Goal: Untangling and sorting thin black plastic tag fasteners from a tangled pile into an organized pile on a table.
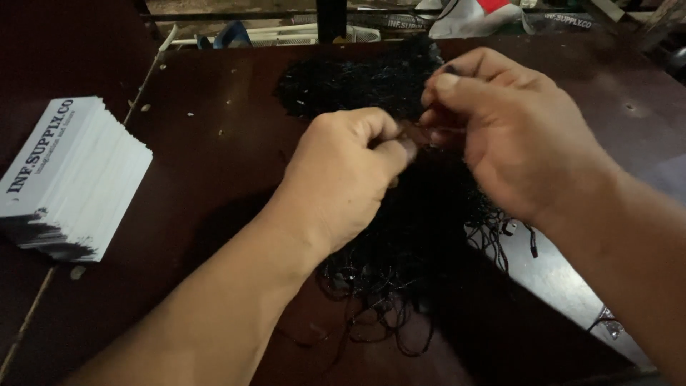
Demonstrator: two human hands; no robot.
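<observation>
On the dark reddish-brown table (214,143), scuffed and dotted with small pale crumbs, we have both hands over a pile of thin black strings (414,236). Light is dim; the far edge of the table backs onto a dark metal frame (331,16) with white and red clutter behind it, too blurred to identify. At our left sits a fanned stack of white cards (75,175) with dark print on the top face, lying flat, well apart from the hands. A pale, shiny patch of surface (564,279) shows at lower right, partly under the string ends. The string pile runs long from the far middle of the table toward us, slightly right of centre; the far end is a dense mass, the near end frays into loose loops and single strands pointing toward us and to the right, a few with small black tips. Our left hand (350,179) is curled, thumb pressed against the forefinger, pinching something small at the pile's middle; we cannot tell if it is one string or several. Our right hand (511,132) is also bunched, fingertips drawn together just beside the left thumb, pinching at the same spot; strands hang below its palm. The two hands nearly touch at the fingertips.
</observation>
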